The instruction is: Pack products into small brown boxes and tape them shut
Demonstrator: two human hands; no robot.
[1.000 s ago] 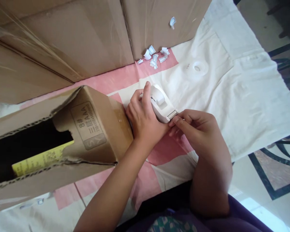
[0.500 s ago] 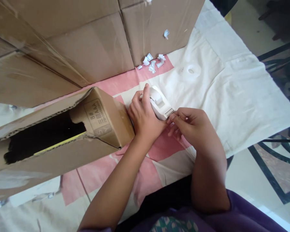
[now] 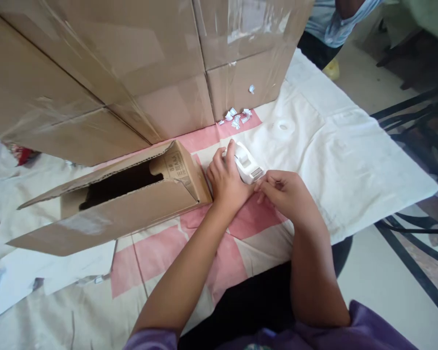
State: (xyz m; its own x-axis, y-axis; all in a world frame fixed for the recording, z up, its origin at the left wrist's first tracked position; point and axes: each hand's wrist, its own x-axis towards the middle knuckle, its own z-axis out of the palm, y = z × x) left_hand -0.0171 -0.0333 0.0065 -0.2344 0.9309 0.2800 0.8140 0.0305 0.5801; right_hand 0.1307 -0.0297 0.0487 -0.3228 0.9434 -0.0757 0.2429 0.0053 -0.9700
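My left hand (image 3: 226, 176) is wrapped round the white tape dispenser (image 3: 246, 163), holding it on the pink and white cloth. The dispenser's cutter end points toward my right hand (image 3: 282, 192). There my right thumb and fingers are pinched at the cutter, on the end of the tape; the clear strip itself hardly shows. Left of my left hand lies a long cardboard box (image 3: 142, 204) with its top flaps open and a dark inside. Its printed end is close beside my left fingers.
Large taped cartons (image 3: 160, 73) form a wall behind. Small white paper labels (image 3: 235, 119) lie at their foot, and one label (image 3: 251, 89) sticks to a carton. A white tape roll (image 3: 282, 125) rests on the cloth (image 3: 332, 160). Another person's sleeve (image 3: 323, 22) shows at the top.
The view has pulled back and shifted, so more of the box and cartons shows and another person has come into view. Both hands keep nearly the same hold at the dispenser.
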